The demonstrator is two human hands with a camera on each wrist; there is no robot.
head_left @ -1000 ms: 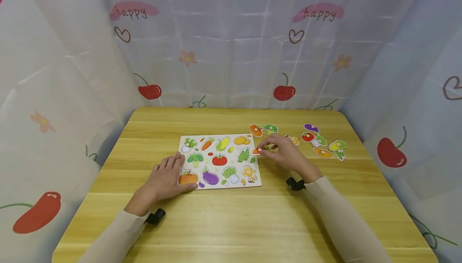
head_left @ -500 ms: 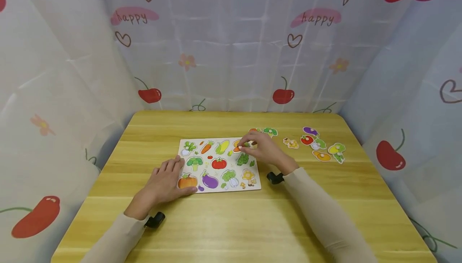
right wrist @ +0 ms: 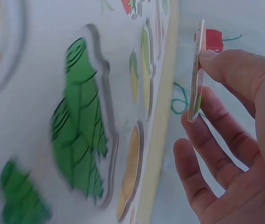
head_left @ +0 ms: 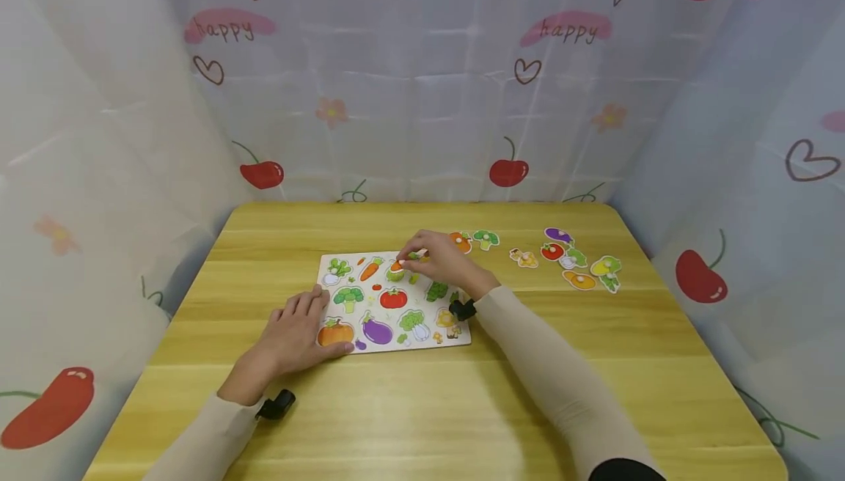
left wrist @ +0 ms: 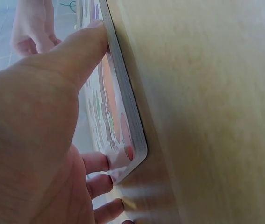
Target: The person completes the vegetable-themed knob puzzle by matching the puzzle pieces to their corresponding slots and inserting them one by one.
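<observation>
place: curtained-off tabletop workspace | cherry-print curtains (head_left: 422, 136) | wood-grain table (head_left: 422, 393)

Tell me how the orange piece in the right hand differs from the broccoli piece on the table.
Support: the orange piece is pinched in the right hand, over the board; the broccoli piece lies on the table.
Colour: the orange piece is orange with a green end; the broccoli piece is mostly green.
Both are thin picture pieces.
</observation>
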